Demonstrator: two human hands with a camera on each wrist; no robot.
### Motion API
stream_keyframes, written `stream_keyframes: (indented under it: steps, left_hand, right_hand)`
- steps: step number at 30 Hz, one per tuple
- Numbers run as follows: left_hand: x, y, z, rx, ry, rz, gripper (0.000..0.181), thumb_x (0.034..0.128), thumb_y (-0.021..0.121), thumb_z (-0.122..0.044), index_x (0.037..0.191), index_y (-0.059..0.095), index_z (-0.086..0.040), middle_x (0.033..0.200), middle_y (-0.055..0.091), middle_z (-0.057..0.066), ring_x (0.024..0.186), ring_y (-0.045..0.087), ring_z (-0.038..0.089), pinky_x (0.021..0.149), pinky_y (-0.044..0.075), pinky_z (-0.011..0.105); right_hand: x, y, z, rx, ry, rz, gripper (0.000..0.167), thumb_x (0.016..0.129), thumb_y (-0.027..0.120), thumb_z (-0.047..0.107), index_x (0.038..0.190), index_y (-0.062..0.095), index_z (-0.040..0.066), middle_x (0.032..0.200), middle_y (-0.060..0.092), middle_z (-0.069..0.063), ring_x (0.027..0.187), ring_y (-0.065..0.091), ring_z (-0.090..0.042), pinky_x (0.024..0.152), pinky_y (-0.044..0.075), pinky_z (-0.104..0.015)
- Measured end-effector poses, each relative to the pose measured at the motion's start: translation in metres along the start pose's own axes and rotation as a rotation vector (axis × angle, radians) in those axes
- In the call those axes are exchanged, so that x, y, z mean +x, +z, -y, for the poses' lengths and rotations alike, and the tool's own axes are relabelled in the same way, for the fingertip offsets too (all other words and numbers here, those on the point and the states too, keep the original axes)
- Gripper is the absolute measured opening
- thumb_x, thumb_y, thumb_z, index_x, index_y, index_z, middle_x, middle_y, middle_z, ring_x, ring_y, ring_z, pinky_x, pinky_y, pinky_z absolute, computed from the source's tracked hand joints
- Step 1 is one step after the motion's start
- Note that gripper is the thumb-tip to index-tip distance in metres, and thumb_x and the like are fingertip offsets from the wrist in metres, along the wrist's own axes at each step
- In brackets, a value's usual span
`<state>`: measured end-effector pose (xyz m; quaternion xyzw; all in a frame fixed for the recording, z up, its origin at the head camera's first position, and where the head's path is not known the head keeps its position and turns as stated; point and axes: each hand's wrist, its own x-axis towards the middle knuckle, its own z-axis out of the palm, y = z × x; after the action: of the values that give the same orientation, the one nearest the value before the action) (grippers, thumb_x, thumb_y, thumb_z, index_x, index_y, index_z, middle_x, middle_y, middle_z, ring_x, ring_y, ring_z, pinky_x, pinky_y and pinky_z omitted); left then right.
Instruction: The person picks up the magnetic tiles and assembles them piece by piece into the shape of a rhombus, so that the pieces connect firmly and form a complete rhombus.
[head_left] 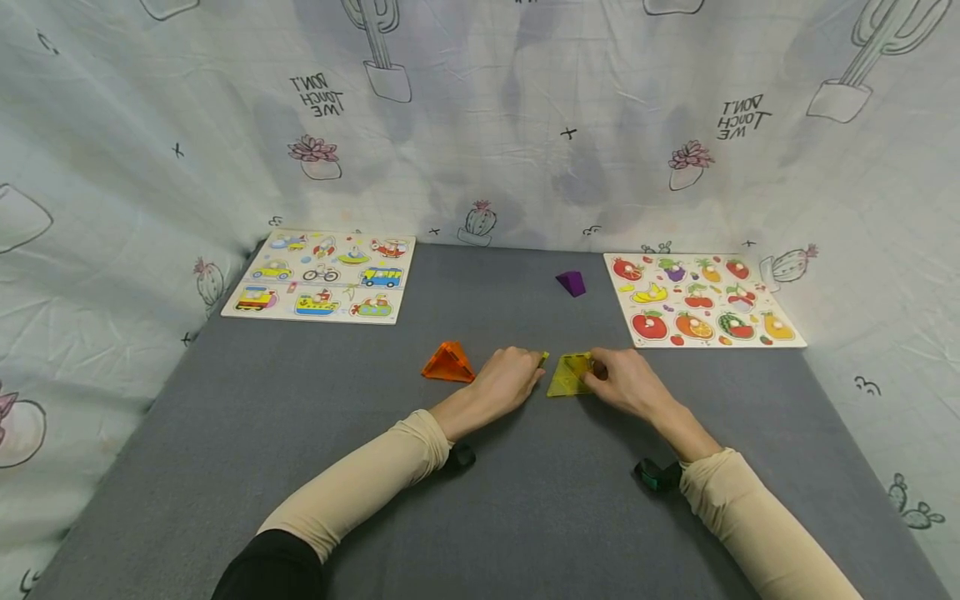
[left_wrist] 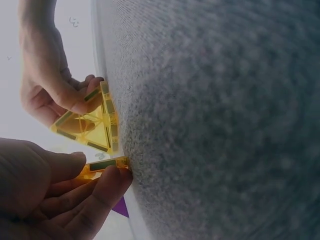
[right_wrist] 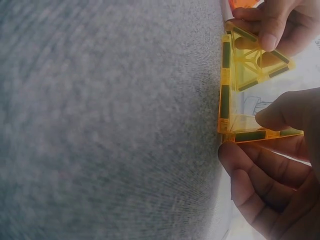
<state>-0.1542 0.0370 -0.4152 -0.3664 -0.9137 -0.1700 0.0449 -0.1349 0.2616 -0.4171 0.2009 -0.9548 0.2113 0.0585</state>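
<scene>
My left hand [head_left: 498, 385] pinches a yellow triangular tile [right_wrist: 255, 62] between thumb and fingers, seen edge-on in the left wrist view. Opposite it, my right hand [head_left: 630, 383] pinches another yellow triangular tile [left_wrist: 82, 127] that stands up along one edge of a flat yellow tile [head_left: 567, 379] on the table. In the right wrist view the left tile is near the far end of the flat tile [right_wrist: 225, 85]; whether they touch I cannot tell. Left of my left hand sits an orange pyramid-shaped piece [head_left: 450, 363].
A purple block [head_left: 572, 283] lies beyond the hands on the grey table [head_left: 525, 517]. A picture board with vehicles [head_left: 322, 275] is at the back left, one with fruits [head_left: 705, 300] at the back right. A patterned white cloth [head_left: 510, 125] hangs behind.
</scene>
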Motion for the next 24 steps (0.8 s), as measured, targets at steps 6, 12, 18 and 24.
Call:
stream_keyframes:
  steps: [6,12,18,24]
  left_hand:
    - [0.0017,-0.0002,-0.0022,0.0,0.018,0.001,0.014,0.097,0.06,-0.017,0.094,0.068,-0.006,0.081,0.071,0.008,0.069,0.069,0.019,0.06,0.056,0.031]
    - [0.0033,-0.0005,-0.0036,0.012,0.017,0.004,0.014,0.097,0.06,-0.017,0.093,0.068,-0.005,0.081,0.071,0.008,0.07,0.069,0.02,0.061,0.056,0.031]
    - [0.0049,-0.0002,-0.0042,0.03,0.014,0.011,0.016,0.0973,0.06,-0.017,0.09,0.067,-0.005,0.08,0.071,0.008,0.068,0.069,0.02,0.059,0.056,0.031]
    - [0.0068,0.0005,-0.0055,0.041,0.013,0.023,0.016,0.0971,0.06,-0.018,0.091,0.068,-0.005,0.079,0.071,0.008,0.067,0.068,0.019,0.058,0.055,0.03]
  right_hand:
    - [-0.0005,0.0016,0.0006,0.003,-0.004,-0.007,0.011,0.082,0.068,0.01,0.075,0.06,0.009,0.063,0.06,0.001,0.054,0.044,-0.005,0.052,0.037,-0.022]
    - [-0.0009,0.0023,0.0009,0.002,-0.009,-0.009,0.008,0.083,0.068,0.011,0.078,0.062,0.008,0.064,0.062,0.0,0.054,0.046,-0.005,0.052,0.039,-0.022]
    - [-0.001,0.0016,0.0009,0.003,-0.006,-0.004,0.008,0.083,0.068,0.011,0.079,0.063,0.007,0.066,0.064,-0.001,0.054,0.048,-0.005,0.052,0.041,-0.023]
    - [-0.0011,0.0015,0.001,0.001,0.004,0.013,0.008,0.083,0.069,0.011,0.079,0.063,0.007,0.067,0.065,-0.002,0.056,0.05,-0.005,0.053,0.042,-0.024]
